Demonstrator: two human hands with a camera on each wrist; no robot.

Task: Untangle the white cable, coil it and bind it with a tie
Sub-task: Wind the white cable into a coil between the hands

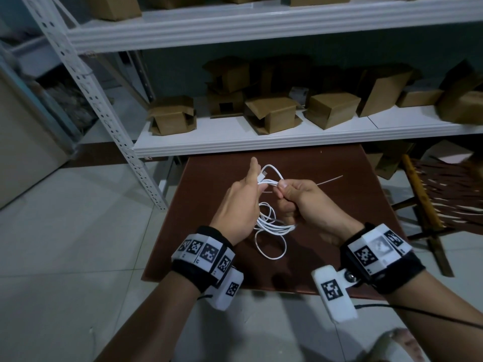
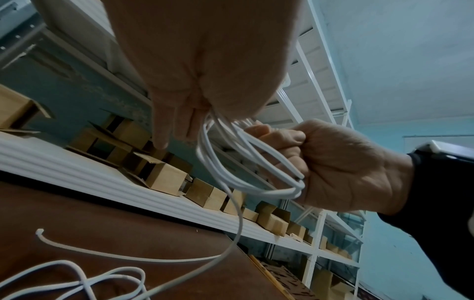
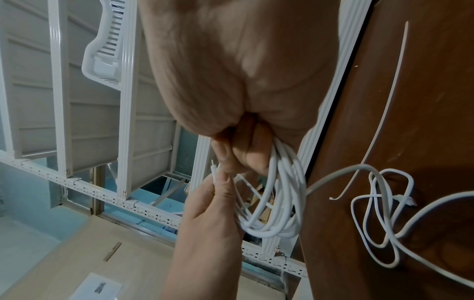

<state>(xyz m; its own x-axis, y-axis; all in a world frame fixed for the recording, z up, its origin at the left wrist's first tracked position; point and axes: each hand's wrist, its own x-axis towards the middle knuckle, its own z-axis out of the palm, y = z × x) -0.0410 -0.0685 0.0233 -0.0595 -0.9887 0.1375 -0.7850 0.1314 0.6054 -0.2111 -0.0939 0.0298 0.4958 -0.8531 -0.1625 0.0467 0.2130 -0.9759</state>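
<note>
White cable, partly coiled, is hanging above the middle of the brown table; the right hand is gripping the gathered loops in curled fingers, while the left hand is pinching the strands and plug end beside it, its forefinger pointing out straight; the uncoiled remainder is trailing down and lying in loose loops on the tabletop toward the near edge. Thin white tie, lying unheld on the table toward the far right corner, is sitting apart from both hands; cardboard boxes are standing on the white shelf past the far edge.
</note>
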